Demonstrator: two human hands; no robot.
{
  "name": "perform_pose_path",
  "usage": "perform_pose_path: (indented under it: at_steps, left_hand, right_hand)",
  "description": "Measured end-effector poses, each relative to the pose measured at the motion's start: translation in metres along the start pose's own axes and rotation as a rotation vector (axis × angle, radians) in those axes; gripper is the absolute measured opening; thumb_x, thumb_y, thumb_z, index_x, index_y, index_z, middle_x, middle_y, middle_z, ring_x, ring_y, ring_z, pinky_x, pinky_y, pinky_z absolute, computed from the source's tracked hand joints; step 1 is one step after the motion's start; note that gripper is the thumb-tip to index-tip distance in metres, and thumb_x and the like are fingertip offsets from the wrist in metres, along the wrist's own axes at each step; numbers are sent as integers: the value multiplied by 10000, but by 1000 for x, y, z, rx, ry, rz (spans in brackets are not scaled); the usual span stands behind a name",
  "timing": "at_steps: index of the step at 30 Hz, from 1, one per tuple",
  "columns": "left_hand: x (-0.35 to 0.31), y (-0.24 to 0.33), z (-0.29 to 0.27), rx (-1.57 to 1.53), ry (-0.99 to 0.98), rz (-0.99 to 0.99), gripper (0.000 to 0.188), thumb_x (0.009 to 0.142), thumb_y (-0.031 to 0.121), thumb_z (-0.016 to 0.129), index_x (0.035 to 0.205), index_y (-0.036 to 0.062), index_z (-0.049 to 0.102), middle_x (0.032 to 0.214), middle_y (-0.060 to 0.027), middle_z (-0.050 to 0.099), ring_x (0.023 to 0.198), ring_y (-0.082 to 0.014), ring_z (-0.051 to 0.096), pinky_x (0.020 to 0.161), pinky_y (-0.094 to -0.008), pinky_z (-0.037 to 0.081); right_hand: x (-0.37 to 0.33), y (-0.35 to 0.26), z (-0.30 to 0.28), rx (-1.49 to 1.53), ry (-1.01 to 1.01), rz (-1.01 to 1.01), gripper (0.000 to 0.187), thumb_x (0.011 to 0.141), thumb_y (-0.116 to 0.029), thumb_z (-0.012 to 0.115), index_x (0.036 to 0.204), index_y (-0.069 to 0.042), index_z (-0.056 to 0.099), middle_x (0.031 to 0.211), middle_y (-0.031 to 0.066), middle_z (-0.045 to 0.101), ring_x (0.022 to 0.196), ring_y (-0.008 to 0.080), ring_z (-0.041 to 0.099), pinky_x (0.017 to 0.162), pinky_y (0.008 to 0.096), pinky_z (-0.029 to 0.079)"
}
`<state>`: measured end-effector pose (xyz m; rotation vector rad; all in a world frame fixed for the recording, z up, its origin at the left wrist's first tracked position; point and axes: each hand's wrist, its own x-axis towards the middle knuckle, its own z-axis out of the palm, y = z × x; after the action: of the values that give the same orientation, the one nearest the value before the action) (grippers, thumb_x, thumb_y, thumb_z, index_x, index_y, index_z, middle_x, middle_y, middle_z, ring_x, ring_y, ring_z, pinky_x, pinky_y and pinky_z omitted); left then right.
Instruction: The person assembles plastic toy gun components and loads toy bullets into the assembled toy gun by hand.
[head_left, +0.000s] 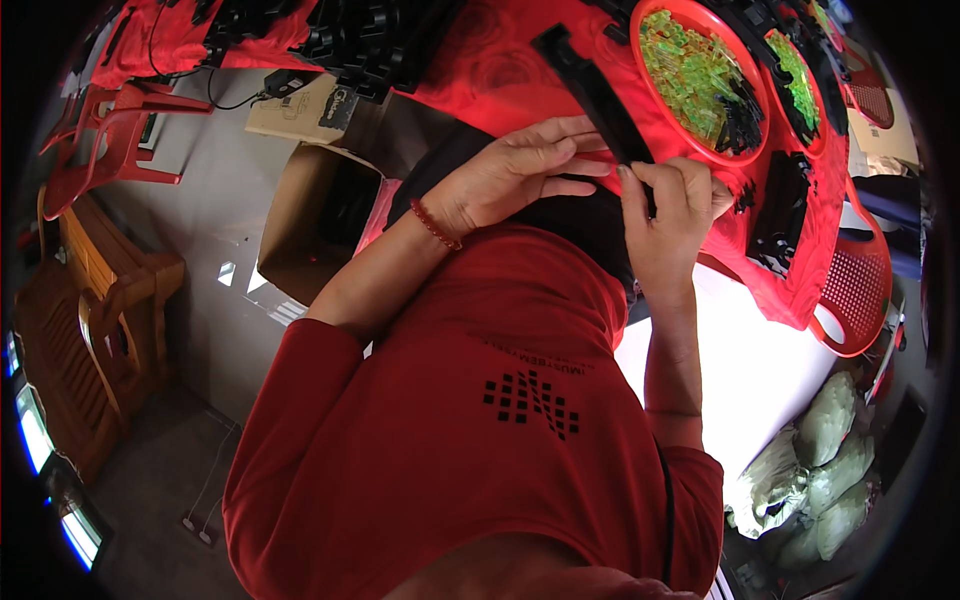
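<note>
A long, narrow black plastic part point(592, 92) slants over the edge of the red-covered table, its near end between my hands. My right hand point(672, 205) is closed on that near end, with thumb and bent fingers pinched together. My left hand point(525, 172), with a red bead bracelet on the wrist, is stretched out with its fingers apart. Its fingertips come close to the part's left side; whether they touch it I cannot tell. A red round tray point(641, 62) beyond my right hand holds many small yellow-green clear pieces point(690, 75) and some small black pieces point(738, 118).
More black parts point(370, 45) are heaped at the table's far left. A second red tray point(815, 130) and black parts point(780, 215) lie on the right. An open cardboard box point(300, 215) stands left of my lap. Red chairs point(862, 270), a wooden bench point(100, 320) and plastic bags point(825, 470) surround me.
</note>
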<state>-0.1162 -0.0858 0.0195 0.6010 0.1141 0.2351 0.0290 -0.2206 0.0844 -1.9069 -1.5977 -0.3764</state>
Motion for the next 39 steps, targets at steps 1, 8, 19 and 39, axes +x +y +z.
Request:
perform_pose_path:
  at_steps: [1, 8, 19, 39]
  left_hand:
    - [2, -3, 5, 81, -4, 74, 548, 1012, 367, 530, 1447, 53, 420, 1433, -93, 499, 1282, -206, 521, 1047, -389, 452]
    - [9, -11, 12, -170, 82, 56, 513, 1006, 437, 505, 1379, 85, 512, 1171, -2, 622, 1098, -131, 583, 1008, -359, 462]
    - [2, -8, 12, -76, 268, -83, 419, 1049, 411, 427, 1164, 46, 597, 1032, -37, 646, 926, -129, 641, 850, -319, 551]
    - [-4, -12, 14, 120, 330, -48, 367, 1077, 340, 389, 1155, 49, 599, 880, -8, 613, 698, -78, 567, 612, -243, 500]
  right_hand:
    - [-1, -2, 1, -9, -21, -18, 187, 755, -111, 787, 890, -140, 660, 894, -7, 568, 856, 146, 538, 833, 365, 294]
    - [-2, -20, 4, 88, -137, -68, 160, 811, -174, 759, 933, -130, 666, 914, 2, 586, 840, 154, 551, 839, 375, 300]
    - [6, -17, 11, 17, -249, 45, 531, 758, -142, 732, 1256, -84, 555, 1150, 123, 490, 990, 280, 551, 931, 429, 319]
    - [14, -28, 32, -2, -502, 213, 575, 699, -136, 751, 1192, -16, 481, 1070, 173, 522, 990, 357, 560, 965, 483, 358]
